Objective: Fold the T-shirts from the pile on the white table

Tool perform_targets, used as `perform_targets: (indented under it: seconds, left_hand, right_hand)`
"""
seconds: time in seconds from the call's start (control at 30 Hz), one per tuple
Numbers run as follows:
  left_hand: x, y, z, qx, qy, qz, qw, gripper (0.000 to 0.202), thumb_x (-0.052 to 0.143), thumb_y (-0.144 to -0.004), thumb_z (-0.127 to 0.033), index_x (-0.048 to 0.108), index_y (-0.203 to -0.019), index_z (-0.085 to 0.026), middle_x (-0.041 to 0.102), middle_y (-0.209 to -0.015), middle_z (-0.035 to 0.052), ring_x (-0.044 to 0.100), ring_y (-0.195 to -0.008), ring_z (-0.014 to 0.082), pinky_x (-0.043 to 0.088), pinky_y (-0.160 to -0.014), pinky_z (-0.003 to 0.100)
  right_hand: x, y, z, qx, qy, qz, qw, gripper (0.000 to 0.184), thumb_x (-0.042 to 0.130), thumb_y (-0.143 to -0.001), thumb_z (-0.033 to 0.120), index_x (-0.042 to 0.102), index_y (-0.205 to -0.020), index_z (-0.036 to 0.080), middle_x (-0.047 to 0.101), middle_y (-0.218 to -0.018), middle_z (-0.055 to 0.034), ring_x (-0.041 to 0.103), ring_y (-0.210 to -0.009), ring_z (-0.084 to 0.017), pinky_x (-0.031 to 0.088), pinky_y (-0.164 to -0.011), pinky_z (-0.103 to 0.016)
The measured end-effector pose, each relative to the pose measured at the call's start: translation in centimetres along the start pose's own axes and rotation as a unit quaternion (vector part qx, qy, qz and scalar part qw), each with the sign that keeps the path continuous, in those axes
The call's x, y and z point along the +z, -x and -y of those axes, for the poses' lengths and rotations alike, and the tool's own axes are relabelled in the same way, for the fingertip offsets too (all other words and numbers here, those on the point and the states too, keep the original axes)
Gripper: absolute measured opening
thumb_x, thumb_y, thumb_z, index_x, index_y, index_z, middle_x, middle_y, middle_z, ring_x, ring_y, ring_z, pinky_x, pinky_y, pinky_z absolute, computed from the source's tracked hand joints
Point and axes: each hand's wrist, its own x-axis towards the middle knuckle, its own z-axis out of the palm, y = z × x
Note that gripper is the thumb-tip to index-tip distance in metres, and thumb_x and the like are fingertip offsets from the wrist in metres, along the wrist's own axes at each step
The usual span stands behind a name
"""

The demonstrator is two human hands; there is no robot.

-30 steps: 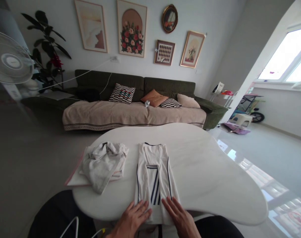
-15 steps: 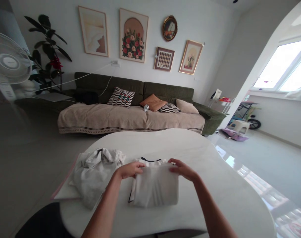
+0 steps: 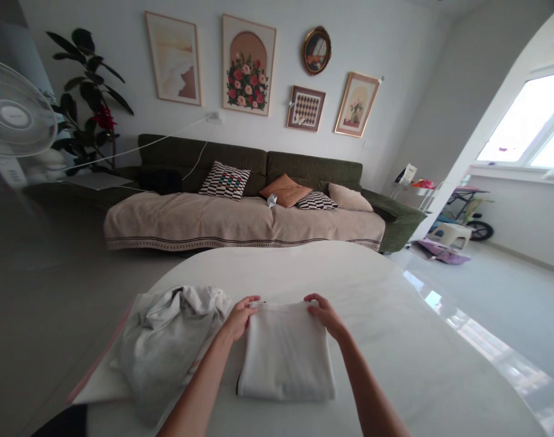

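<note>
A white jersey lies folded in half on the white table, its dark trim just showing at the far edge. My left hand grips the far left corner of the folded jersey with curled fingers. My right hand pinches the far right corner. Both forearms reach over the near half of the table.
A crumpled grey-white garment lies on a flat pink-edged sheet left of the jersey. Beyond the table stands a green sofa with cushions. A fan and a plant are at the left.
My hands lifted the near end of the long jersey and folded it over to the far end. The fold now lies flat with both hands at its far corners.
</note>
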Motion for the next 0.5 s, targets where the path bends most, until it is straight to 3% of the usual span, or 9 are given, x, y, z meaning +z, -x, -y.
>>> perform_targets:
  seconds: [0.1,0.17,0.2,0.27,0.33,0.4,0.5]
  left_hand:
    - [0.4,-1.7,0.6,0.012,-0.014,-0.052,0.998,0.037,0.061,-0.063,-0.016,0.056,-0.099,-0.017,0.061,-0.071,-0.0010,0.057,-0.063,0.0113,0.042,-0.060,0.021]
    - [0.8,-2.3,1.4,0.021,-0.029,-0.093,0.995,0.031,0.062,-0.063,-0.015,0.057,-0.093,-0.016,0.060,-0.072,-0.0009,0.058,-0.069,0.0125,0.042,-0.063,0.021]
    - [1.0,-2.5,1.7,0.026,-0.036,-0.109,0.993,0.028,0.061,-0.064,-0.015,0.057,-0.091,-0.016,0.061,-0.074,-0.0004,0.058,-0.073,0.0131,0.043,-0.065,0.021]
    - [1.2,-2.4,2.0,0.035,-0.043,-0.123,0.991,0.026,0.059,-0.066,-0.016,0.056,-0.092,-0.017,0.061,-0.079,0.0009,0.058,-0.077,0.0138,0.043,-0.068,0.021]
    - [1.2,-1.8,1.9,0.038,-0.042,-0.123,0.991,0.031,0.057,-0.069,-0.018,0.053,-0.100,-0.016,0.062,-0.083,0.0025,0.058,-0.077,0.0136,0.044,-0.068,0.022]
    - [1.1,-0.6,1.7,0.037,-0.035,-0.116,0.992,0.037,0.053,-0.073,-0.022,0.047,-0.109,-0.015,0.062,-0.088,0.0042,0.059,-0.076,0.0130,0.045,-0.068,0.022]
    - [0.8,2.7,2.1,0.034,-0.033,-0.102,0.994,0.044,0.050,-0.075,-0.026,0.040,-0.117,-0.015,0.063,-0.093,0.0059,0.060,-0.078,0.0137,0.046,-0.067,0.023]
  right_hand:
    - [0.7,-0.9,0.5,-0.002,0.066,-0.034,0.997,0.041,0.045,-0.064,0.021,0.054,-0.103,0.015,0.060,-0.078,-0.0041,0.056,-0.075,-0.018,0.043,-0.069,-0.030]
    - [2.0,-0.4,0.7,-0.008,0.107,-0.071,0.992,0.049,0.046,-0.065,0.017,0.050,-0.114,0.013,0.059,-0.102,-0.0121,0.052,-0.099,-0.023,0.039,-0.085,-0.036]
    - [2.8,0.2,0.8,-0.017,0.128,-0.089,0.988,0.052,0.046,-0.067,0.016,0.047,-0.120,0.015,0.052,-0.117,-0.0142,0.044,-0.113,-0.025,0.033,-0.093,-0.039]
    - [4.5,1.8,0.9,-0.064,0.200,-0.093,0.973,0.054,0.044,-0.074,0.020,0.040,-0.128,0.023,0.031,-0.140,-0.0085,0.018,-0.131,-0.026,0.016,-0.103,-0.044]
    - [6.1,3.6,0.9,-0.109,0.303,-0.049,0.946,0.049,0.039,-0.082,0.032,0.035,-0.131,0.034,0.020,-0.146,0.0012,0.003,-0.134,-0.026,0.006,-0.104,-0.050]
    - [7.2,4.9,0.8,-0.112,0.389,0.001,0.914,0.048,0.031,-0.086,0.045,0.029,-0.133,0.039,0.019,-0.146,0.0044,0.000,-0.134,-0.028,0.006,-0.103,-0.055]
    - [7.7,5.8,0.8,-0.077,0.429,0.014,0.900,0.050,0.024,-0.087,0.051,0.024,-0.135,0.039,0.018,-0.146,0.0033,0.000,-0.134,-0.029,0.010,-0.101,-0.056]
